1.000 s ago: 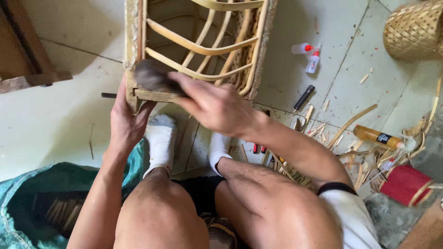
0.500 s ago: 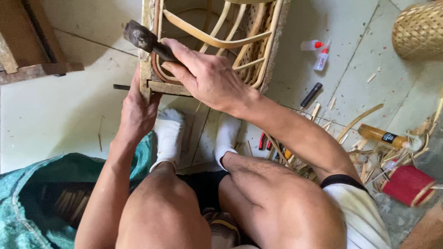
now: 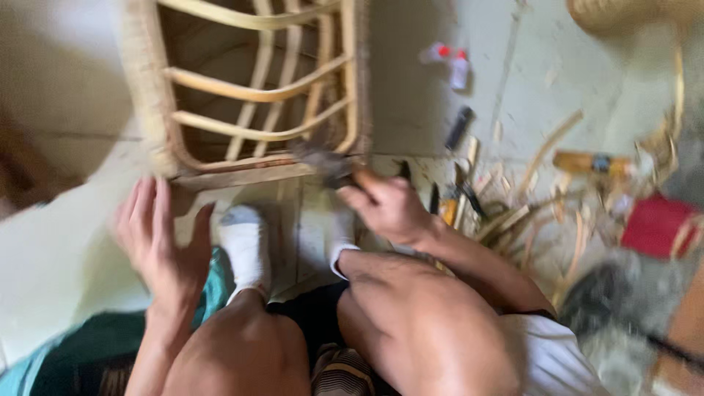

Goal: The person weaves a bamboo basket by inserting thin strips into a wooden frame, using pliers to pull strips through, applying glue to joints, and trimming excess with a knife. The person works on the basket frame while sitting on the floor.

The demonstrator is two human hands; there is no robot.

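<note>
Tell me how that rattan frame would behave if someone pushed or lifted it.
The rattan frame looks stiff: its curved slats hold their shape across the opening. It is probably light for its size, being mostly open gaps between thin canes. Standing on one edge by the left hand, it would likely tip over if pushed.

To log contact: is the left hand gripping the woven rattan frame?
No, the left hand is spread open just below the woven rattan frame, not gripping it.
</note>
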